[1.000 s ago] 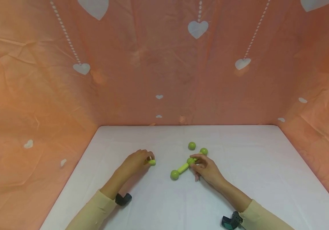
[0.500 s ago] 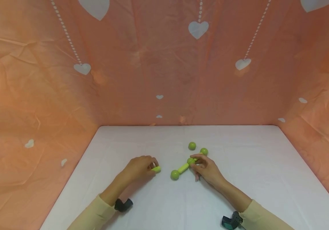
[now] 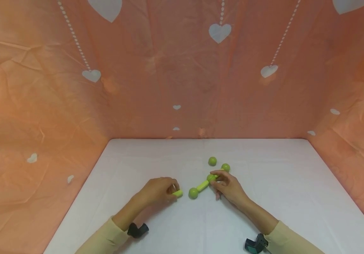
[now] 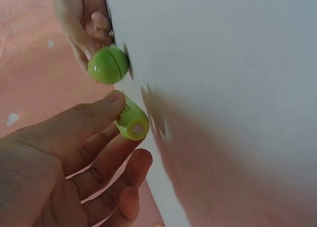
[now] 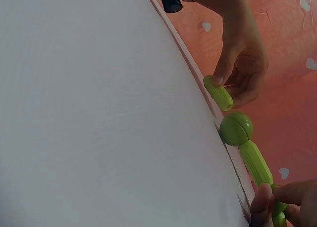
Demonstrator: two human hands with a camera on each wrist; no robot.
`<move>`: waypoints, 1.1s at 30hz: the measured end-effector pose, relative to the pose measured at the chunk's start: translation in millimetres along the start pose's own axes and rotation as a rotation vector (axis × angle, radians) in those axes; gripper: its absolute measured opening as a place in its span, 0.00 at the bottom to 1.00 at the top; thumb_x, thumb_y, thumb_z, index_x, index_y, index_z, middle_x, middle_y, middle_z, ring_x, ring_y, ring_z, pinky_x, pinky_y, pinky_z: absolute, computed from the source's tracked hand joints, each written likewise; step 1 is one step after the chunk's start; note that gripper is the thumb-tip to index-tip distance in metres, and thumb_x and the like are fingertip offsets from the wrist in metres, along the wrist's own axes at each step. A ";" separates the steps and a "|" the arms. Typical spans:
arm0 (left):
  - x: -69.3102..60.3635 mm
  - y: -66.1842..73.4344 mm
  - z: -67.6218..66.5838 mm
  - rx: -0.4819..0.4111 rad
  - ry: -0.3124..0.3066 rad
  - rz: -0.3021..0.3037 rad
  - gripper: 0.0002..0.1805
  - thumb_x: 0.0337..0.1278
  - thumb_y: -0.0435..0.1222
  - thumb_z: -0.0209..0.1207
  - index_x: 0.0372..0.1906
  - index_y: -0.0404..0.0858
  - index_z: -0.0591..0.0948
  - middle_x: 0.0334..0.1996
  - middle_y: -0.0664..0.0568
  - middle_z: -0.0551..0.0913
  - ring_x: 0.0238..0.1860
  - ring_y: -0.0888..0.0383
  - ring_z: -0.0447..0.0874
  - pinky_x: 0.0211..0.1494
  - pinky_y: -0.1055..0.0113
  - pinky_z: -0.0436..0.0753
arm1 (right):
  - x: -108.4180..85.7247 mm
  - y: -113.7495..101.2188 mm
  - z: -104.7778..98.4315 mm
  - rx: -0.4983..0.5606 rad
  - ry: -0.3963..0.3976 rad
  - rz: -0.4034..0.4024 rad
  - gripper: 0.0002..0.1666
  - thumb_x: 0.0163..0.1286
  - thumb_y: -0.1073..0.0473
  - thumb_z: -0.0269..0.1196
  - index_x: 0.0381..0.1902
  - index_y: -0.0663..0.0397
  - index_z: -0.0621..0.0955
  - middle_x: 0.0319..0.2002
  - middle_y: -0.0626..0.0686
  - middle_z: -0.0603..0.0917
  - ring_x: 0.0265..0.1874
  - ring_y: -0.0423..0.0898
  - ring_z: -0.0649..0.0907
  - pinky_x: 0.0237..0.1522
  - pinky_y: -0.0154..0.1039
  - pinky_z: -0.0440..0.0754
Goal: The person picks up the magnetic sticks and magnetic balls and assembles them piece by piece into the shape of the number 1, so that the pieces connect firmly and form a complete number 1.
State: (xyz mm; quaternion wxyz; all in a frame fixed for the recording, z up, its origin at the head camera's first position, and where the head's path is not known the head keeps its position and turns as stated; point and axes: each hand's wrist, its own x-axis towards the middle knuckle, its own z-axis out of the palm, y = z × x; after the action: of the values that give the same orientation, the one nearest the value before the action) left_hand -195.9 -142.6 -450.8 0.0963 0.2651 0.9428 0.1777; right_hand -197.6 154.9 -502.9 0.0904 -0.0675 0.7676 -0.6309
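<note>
In the head view my left hand pinches a short yellow-green magnetic rod between thumb and fingers. A pale disc shows in the rod's end in the left wrist view. Just right of this rod, with a small gap, is the green end ball of a straight chain. The chain runs on through a ribbed rod and a middle ball to a far ball. With thumb and fingers my right hand grips the chain at its middle ball, partly hiding the second rod.
A loose green ball lies behind the chain on the white tabletop. Orange cloth with pale hearts encloses the table at the back and sides. Dark devices sit at both wrists.
My left hand has moved right and nearer to me, bringing its magnetic rod close to the chain's end ball. My right hand and the chain have stayed in place.
</note>
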 end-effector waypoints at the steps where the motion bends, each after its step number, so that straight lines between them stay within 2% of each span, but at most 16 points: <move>1: 0.0 0.9 1.1 0.001 -0.006 0.002 0.14 0.46 0.43 0.71 0.40 0.52 0.82 0.29 0.67 0.79 0.33 0.68 0.76 0.39 0.69 0.76 | -0.1 -0.2 0.0 -0.001 0.000 0.000 0.25 0.64 0.56 0.66 0.59 0.47 0.75 0.46 0.58 0.77 0.18 0.48 0.82 0.27 0.37 0.82; 11: -1.3 9.7 8.9 0.002 -0.038 0.015 0.15 0.48 0.47 0.70 0.41 0.51 0.82 0.26 0.68 0.77 0.29 0.69 0.73 0.35 0.71 0.74 | -0.1 -0.4 0.3 0.009 -0.002 0.000 0.25 0.64 0.57 0.66 0.59 0.48 0.75 0.46 0.58 0.78 0.18 0.48 0.81 0.26 0.38 0.82; 21: -2.0 17.0 10.7 -0.001 -0.024 0.034 0.15 0.48 0.49 0.69 0.41 0.49 0.83 0.22 0.68 0.75 0.26 0.70 0.72 0.32 0.72 0.72 | 0.3 1.9 0.3 0.012 -0.002 -0.004 0.24 0.65 0.57 0.65 0.59 0.47 0.75 0.46 0.59 0.77 0.18 0.47 0.81 0.26 0.38 0.82; 33: 1.6 22.6 18.4 -0.023 -0.027 0.006 0.16 0.47 0.50 0.69 0.41 0.49 0.83 0.19 0.69 0.75 0.23 0.70 0.72 0.29 0.72 0.71 | -1.4 0.3 0.8 0.013 0.003 -0.003 0.25 0.65 0.57 0.65 0.60 0.47 0.75 0.46 0.58 0.77 0.18 0.48 0.81 0.26 0.38 0.82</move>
State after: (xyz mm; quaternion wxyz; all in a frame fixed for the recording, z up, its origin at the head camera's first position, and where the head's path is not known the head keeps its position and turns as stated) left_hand -181.7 -118.6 -459.1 0.1118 0.2691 0.9385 0.1852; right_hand -196.1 154.5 -503.3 0.0889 -0.0671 0.7635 -0.6362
